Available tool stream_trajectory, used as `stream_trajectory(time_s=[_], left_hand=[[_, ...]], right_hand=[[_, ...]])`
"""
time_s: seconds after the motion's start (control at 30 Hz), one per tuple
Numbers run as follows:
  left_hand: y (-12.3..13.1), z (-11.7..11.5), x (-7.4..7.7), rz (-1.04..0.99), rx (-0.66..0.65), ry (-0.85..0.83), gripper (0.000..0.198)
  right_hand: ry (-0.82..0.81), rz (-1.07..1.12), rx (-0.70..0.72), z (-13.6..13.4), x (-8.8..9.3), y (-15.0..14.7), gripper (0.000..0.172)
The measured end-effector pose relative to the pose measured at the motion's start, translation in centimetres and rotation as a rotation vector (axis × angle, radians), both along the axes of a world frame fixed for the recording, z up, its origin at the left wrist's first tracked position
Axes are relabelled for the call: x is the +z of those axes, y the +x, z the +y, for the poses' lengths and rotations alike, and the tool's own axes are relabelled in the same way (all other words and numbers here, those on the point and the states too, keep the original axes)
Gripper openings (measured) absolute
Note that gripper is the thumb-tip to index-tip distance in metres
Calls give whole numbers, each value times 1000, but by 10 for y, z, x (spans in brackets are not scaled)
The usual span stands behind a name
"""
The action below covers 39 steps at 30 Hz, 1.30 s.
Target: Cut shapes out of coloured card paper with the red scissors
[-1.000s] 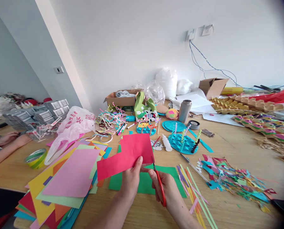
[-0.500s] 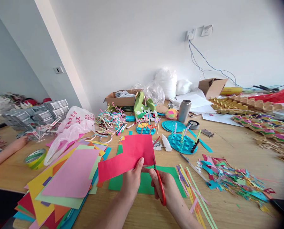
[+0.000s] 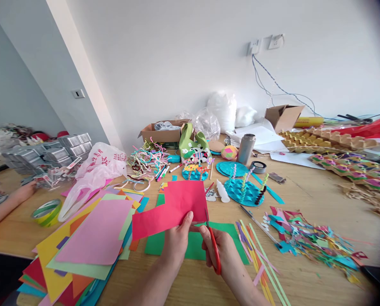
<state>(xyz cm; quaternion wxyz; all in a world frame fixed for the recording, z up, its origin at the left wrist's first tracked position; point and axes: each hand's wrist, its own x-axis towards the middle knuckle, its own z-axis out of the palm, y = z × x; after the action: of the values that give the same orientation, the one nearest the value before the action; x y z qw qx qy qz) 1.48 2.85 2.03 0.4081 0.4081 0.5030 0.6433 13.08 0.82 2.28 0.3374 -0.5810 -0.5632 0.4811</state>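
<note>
My left hand (image 3: 178, 238) pinches the lower edge of a sheet of red paper (image 3: 185, 199), thumb on top. The sheet has a step-shaped outline, with a strip reaching out to the left. In my right hand (image 3: 220, 244) are red-handled scissors (image 3: 214, 246), their blades at the paper's right edge. The blades look nearly closed, though the paper's edge partly hides them. Below both hands a green sheet (image 3: 196, 246) lies flat on the wooden table. Thin coloured paper strips (image 3: 256, 255) lie just right of my right hand.
Stacked coloured paper (image 3: 90, 231) and green-yellow tape (image 3: 47, 212) lie left, where another person's arm (image 3: 11, 204) rests. Paper scraps (image 3: 317, 238) cover the right side. A blue disc with pipe cleaners (image 3: 244, 191), a glue bottle (image 3: 222, 191) and a steel flask (image 3: 246, 148) stand beyond.
The red paper has shifted very slightly to the right at its left end. Both hands and the scissors hold almost the same position. The other person's arm at left has moved a little.
</note>
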Motion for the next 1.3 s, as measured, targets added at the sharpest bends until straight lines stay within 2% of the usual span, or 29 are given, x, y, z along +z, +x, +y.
stream_trajectory(time_s=[0.17,0.53,0.77,1.0,1.3], left_hand=[[3,-2,1,-8,-18,-14,34],[6,-4,6,-121,-148,-59,38],[7,-3,9,-147,-132,-90,35],[6,-3,5,-111,-169,-124,35],[6,-6,11,0,-96,-178,31]], right_hand=[[15,33,5,1,-1,2,59],[-17,59,-30,2,-8,0,61],[-14,43,-22,3,-13,0,61],[-4,93,-21,3,-4,3,61],[-13,68,-42,3,-4,2,62]])
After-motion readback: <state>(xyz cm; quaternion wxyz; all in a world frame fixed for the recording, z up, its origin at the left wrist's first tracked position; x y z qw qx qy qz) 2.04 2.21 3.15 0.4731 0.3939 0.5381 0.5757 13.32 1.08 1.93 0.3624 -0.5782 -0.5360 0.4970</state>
